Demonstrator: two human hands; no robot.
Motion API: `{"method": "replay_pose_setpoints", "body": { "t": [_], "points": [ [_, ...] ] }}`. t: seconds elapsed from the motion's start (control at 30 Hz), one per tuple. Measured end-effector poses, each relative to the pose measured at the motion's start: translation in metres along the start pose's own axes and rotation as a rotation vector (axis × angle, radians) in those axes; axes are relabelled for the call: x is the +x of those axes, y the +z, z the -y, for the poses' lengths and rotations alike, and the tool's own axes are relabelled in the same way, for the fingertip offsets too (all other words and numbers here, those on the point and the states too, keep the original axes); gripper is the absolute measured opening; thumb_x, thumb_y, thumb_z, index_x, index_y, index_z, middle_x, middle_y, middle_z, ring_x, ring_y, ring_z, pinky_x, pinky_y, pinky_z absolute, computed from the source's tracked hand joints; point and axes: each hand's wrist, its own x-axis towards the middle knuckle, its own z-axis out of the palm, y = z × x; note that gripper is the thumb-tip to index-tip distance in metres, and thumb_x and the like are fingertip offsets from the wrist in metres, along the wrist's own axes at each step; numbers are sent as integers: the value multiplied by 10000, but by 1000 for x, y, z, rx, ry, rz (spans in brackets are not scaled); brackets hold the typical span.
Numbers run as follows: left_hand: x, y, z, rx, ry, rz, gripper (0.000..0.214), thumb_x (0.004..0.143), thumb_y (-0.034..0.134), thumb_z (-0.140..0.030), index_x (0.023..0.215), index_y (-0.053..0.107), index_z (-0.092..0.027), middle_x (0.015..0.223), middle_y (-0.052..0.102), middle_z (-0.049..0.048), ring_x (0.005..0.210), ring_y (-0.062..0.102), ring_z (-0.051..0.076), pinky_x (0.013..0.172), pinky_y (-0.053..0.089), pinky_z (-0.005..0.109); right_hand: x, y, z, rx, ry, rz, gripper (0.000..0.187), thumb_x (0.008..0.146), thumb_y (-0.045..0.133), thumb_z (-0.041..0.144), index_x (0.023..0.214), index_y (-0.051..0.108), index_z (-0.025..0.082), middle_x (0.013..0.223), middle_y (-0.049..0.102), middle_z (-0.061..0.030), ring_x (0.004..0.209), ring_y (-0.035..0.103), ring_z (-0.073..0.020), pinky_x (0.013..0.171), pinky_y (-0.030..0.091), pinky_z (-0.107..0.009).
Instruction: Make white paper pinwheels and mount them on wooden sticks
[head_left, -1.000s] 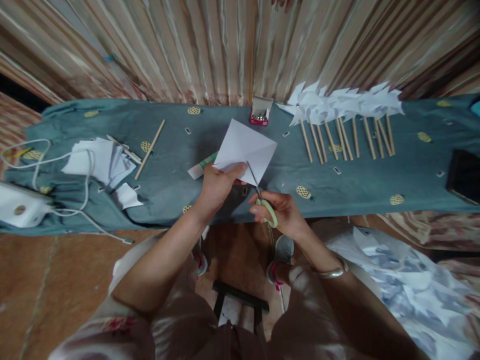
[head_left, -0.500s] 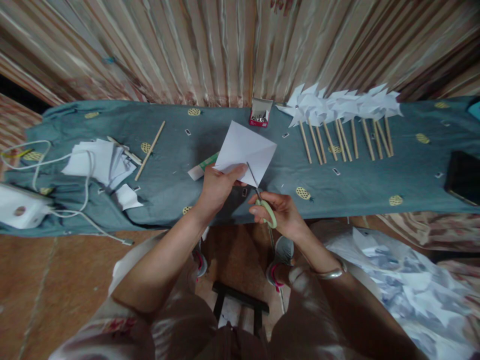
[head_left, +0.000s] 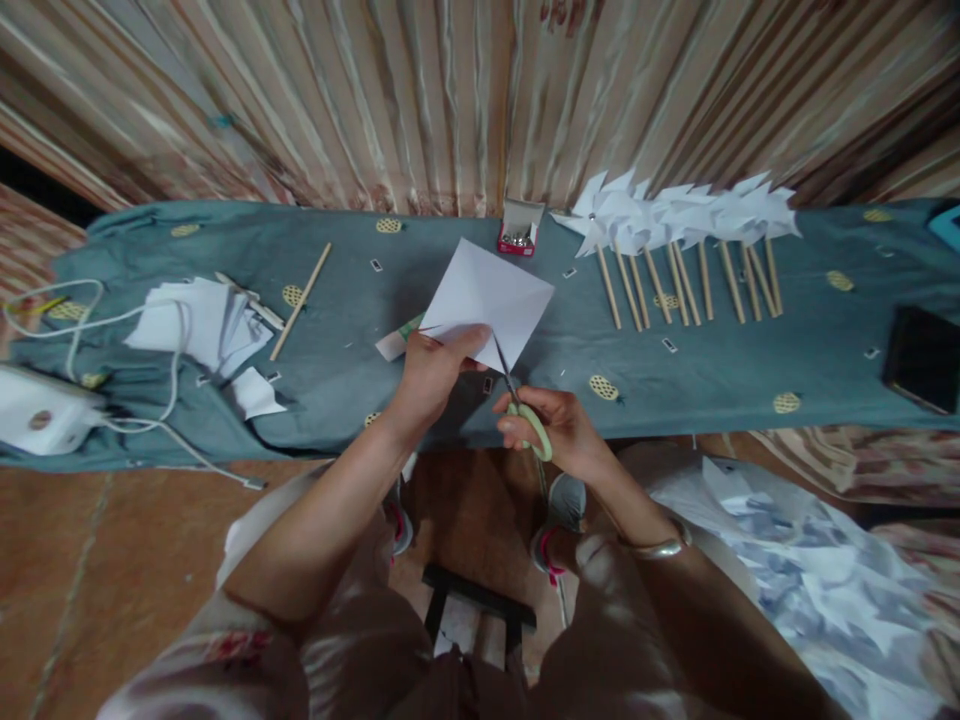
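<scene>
My left hand point(head_left: 429, 376) pinches the near corner of a white paper square point(head_left: 491, 297), holding it up over the teal cloth point(head_left: 337, 360). My right hand point(head_left: 553, 428) grips green-handled scissors point(head_left: 525, 408), whose blades touch the paper's near corner beside my left thumb. A glue stick point(head_left: 399, 338) lies on the cloth partly behind my left hand.
Several white paper pinwheels on wooden sticks point(head_left: 679, 240) lie at the back right. A small red box of pins point(head_left: 519, 228), a loose stick point(head_left: 300, 299), a pile of paper squares point(head_left: 196, 320), a white device with cable point(head_left: 37, 418) and a dark phone point(head_left: 922, 357) are also there. Paper scraps point(head_left: 810, 580) lie on the floor.
The scissor blades have drawn back a little toward the paper's near corner. Both hands stay in nearly the same place.
</scene>
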Motion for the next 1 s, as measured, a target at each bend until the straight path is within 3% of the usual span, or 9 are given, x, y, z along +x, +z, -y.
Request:
{"method": "replay_pose_setpoints", "body": {
  "t": [0.13, 0.23, 0.4, 0.53, 0.77, 0.9, 1.0],
  "points": [
    [7, -8, -6, -8, 35, -27, 221, 569, 812, -323, 671, 676, -181, 737, 713, 15, 625, 641, 146, 508, 483, 235, -6, -10, 3, -51, 36, 87, 430, 621, 845, 534, 792, 664, 184, 593, 626, 33, 528, 577, -98, 512, 456, -219],
    [11, -13, -11, -17, 78, -36, 214, 573, 814, -319, 689, 688, -190, 755, 719, 11, 726, 677, 179, 603, 521, 260, -10, -28, 6, -76, 19, 84, 419, 633, 846, 534, 793, 675, 187, 610, 644, 23, 542, 586, -107, 527, 466, -232],
    [9, -10, -9, -42, 138, 50, 194, 602, 809, -277, 726, 693, -185, 840, 749, 22, 829, 697, 202, 814, 548, 328, -6, -57, 9, -87, -192, -257, 389, 681, 814, 549, 855, 719, 214, 638, 693, 2, 558, 596, -132, 547, 468, -265],
    [3, -2, -2, 14, 95, 103, 218, 619, 799, -256, 811, 719, -191, 883, 760, 35, 828, 693, 203, 830, 550, 338, 7, -63, 17, 52, -309, -422, 380, 679, 805, 536, 885, 706, 233, 700, 718, -7, 591, 600, -142, 593, 472, -288],
    [2, 0, 11, 290, 46, 274, 182, 598, 809, -266, 743, 748, -175, 779, 747, 25, 731, 659, 210, 724, 531, 317, 26, -62, 27, 99, -351, -390, 391, 621, 816, 538, 880, 710, 265, 706, 667, 5, 631, 582, -163, 605, 474, -317],
    [2, -1, 15, 408, 79, 392, 195, 632, 781, -249, 803, 771, -156, 791, 753, 20, 721, 650, 190, 719, 514, 295, 29, -56, 27, 150, -298, -345, 459, 499, 902, 469, 836, 696, 235, 713, 676, 33, 614, 572, -141, 593, 487, -303],
    [0, 0, 15, 401, 73, 392, 224, 624, 791, -259, 822, 778, -156, 806, 756, 21, 721, 647, 176, 718, 505, 282, 29, -51, 27, 192, -264, -354, 516, 415, 931, 460, 792, 672, 221, 716, 681, 27, 606, 564, -136, 582, 489, -304]
  ]
}}
